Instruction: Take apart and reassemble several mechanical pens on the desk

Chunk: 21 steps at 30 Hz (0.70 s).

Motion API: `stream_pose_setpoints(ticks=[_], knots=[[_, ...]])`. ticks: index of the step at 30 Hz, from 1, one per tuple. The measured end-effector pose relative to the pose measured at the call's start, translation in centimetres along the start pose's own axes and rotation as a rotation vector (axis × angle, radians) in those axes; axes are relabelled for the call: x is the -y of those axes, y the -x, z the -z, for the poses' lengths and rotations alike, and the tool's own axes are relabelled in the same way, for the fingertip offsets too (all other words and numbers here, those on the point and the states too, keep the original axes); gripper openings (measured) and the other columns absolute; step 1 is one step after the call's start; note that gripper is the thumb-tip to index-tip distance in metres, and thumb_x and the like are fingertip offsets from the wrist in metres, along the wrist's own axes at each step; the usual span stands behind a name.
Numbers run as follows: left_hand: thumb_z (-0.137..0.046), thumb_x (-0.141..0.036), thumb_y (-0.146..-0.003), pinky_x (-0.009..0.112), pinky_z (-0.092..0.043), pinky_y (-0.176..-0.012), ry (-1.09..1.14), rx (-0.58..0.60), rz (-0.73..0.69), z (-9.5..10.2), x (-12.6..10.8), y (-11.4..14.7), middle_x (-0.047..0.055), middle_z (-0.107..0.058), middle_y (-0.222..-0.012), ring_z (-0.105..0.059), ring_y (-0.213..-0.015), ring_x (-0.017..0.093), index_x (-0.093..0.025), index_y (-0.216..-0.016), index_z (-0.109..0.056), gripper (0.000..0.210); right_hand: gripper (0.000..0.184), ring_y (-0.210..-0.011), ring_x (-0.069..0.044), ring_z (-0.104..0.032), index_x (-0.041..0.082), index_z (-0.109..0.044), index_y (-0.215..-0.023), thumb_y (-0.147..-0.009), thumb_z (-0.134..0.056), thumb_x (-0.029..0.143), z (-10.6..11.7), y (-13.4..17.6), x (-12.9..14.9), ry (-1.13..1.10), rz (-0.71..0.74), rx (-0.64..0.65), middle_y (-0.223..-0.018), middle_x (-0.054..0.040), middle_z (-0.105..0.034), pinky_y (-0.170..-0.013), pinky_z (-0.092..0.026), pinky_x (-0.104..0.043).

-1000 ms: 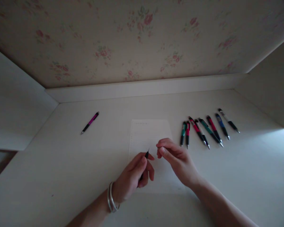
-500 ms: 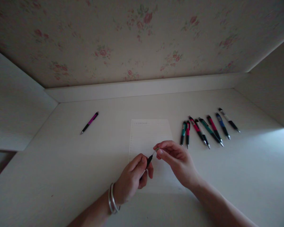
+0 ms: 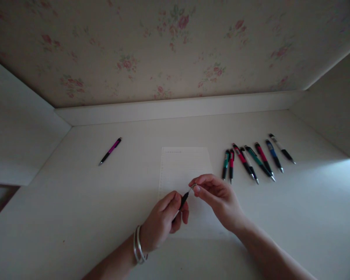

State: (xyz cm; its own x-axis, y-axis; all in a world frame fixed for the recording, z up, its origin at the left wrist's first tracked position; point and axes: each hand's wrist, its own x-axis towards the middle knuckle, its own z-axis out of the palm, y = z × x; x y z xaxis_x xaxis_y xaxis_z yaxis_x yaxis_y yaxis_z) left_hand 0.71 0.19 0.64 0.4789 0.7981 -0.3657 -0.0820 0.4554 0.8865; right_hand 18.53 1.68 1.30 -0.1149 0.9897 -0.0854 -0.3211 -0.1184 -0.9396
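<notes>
My left hand (image 3: 162,216) is closed around a pen (image 3: 184,199), with its black grip end sticking out past the thumb toward the upper right. A thin pale refill end shows at the front of that grip. Between thumb and fingertips, my right hand (image 3: 218,199) pinches a small metallic pen tip (image 3: 194,186), right at the front end of the pen. Whether tip and pen touch is too small to tell. Both hands are above a lined sheet of paper (image 3: 183,165) with a line of faint writing at its top.
To the right several pens lie side by side, among them a green pen (image 3: 255,158), a blue pen (image 3: 272,151) and a white pen (image 3: 278,144). A purple pen (image 3: 112,147) lies alone on the left. White panels and a floral wall (image 3: 128,39) bound the white desk (image 3: 90,202).
Almost nothing differs. The fingertips of my right hand have shifted very slightly at the pen's end; my left hand keeps its hold and the other pens have not moved.
</notes>
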Motion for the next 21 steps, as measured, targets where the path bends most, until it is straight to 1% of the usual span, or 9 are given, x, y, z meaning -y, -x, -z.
stream_pose_setpoints(ticks=[4, 8, 10, 14, 18, 21], knots=[[-0.040, -0.056, -0.096, 0.020, -0.017, -0.037, 0.002, 0.005, 0.003, -0.12, -0.14, 0.14, -0.001, -0.053, -0.063, -0.028, -0.040, 0.004, -0.016, -0.079, -0.052, 0.045, 0.007, -0.078, -0.010, -0.067, 0.025, -0.072, -0.086, -0.081, -0.077, 0.026, 0.09, -0.02, -0.08, 0.018, 0.006, 0.006, -0.090, -0.0005, -0.075, -0.071, -0.054, -0.020], [-0.040, -0.056, -0.096, 0.020, -0.017, -0.038, 0.008, 0.004, 0.007, -0.24, -0.35, 0.17, -0.002, -0.054, -0.063, -0.028, -0.040, 0.004, -0.017, -0.080, -0.051, 0.044, 0.010, -0.080, -0.014, -0.068, 0.023, -0.071, -0.089, -0.083, -0.075, 0.029, -0.04, 0.04, -0.21, 0.134, 0.013, 0.062, -0.089, -0.0029, -0.075, -0.074, -0.055, -0.025], [-0.041, -0.056, -0.095, 0.020, -0.017, -0.037, 0.006, -0.003, 0.011, -0.30, -0.44, 0.16, -0.002, -0.053, -0.063, -0.027, -0.039, 0.004, -0.017, -0.080, -0.051, 0.044, 0.014, -0.081, -0.015, -0.069, 0.023, -0.067, -0.094, -0.084, -0.074, 0.030, -0.11, 0.08, -0.26, 0.145, 0.021, 0.077, -0.089, -0.0031, -0.075, -0.076, -0.055, -0.028], [-0.041, -0.057, -0.095, 0.020, -0.017, -0.037, -0.009, -0.010, 0.006, -0.35, -0.50, 0.16, -0.002, -0.053, -0.062, -0.028, -0.039, 0.004, -0.017, -0.079, -0.050, 0.044, 0.025, -0.082, -0.017, -0.070, 0.025, -0.060, -0.103, -0.084, -0.075, 0.030, -0.16, 0.16, -0.38, 0.119, 0.033, 0.055, -0.088, -0.0029, -0.075, -0.077, -0.055, -0.031], [-0.040, -0.055, -0.097, 0.020, -0.018, -0.038, -0.018, -0.003, -0.002, -0.27, -0.27, 0.16, -0.002, -0.053, -0.063, -0.029, -0.040, 0.004, -0.017, -0.081, -0.051, 0.042, 0.024, -0.077, -0.014, -0.067, 0.024, -0.066, -0.102, -0.081, -0.076, 0.031, -0.22, 0.20, -0.42, 0.132, -0.009, 0.061, -0.085, -0.0013, -0.072, -0.073, -0.054, -0.027], [-0.039, -0.054, -0.098, 0.019, -0.017, -0.038, -0.007, 0.001, 0.002, -0.19, 0.00, 0.12, -0.003, -0.053, -0.064, -0.028, -0.040, 0.004, -0.017, -0.083, -0.050, 0.041, 0.019, -0.072, -0.013, -0.065, 0.023, -0.071, -0.097, -0.082, -0.075, 0.033, -0.38, 0.15, -0.29, 0.142, -0.040, 0.092, -0.080, -0.0003, -0.069, -0.068, -0.053, -0.026]])
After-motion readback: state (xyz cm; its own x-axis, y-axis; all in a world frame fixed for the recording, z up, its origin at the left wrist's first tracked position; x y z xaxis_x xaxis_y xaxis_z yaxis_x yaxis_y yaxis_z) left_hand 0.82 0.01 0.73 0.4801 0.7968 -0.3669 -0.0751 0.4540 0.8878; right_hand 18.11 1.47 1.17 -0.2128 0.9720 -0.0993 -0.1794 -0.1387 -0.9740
